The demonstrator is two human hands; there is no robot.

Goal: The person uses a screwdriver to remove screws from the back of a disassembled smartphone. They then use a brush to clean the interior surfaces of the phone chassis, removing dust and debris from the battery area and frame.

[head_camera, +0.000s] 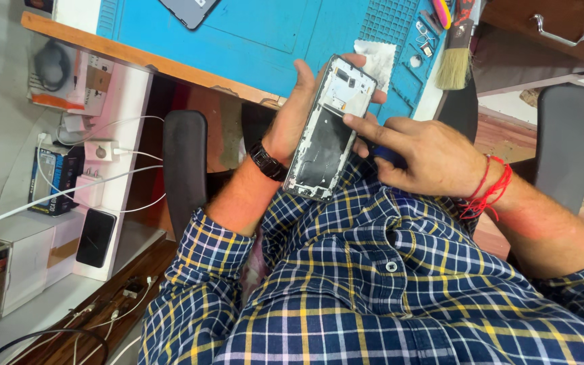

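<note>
My left hand, with a black watch on its wrist, grips an opened phone frame by its edges and holds it tilted above my lap. The frame shows a silver rim, a white upper section with camera holes and a dark lower cavity. My right hand, with red thread around its wrist, presses its index fingertip onto the middle of the frame. Its other fingers curl over a small dark blue object, which is mostly hidden.
A blue work mat covers the wooden bench ahead and carries a grey phone part, a white cloth and small parts. A brush lies at its right edge. Black chair armrests flank me. Chargers with white cables sit left.
</note>
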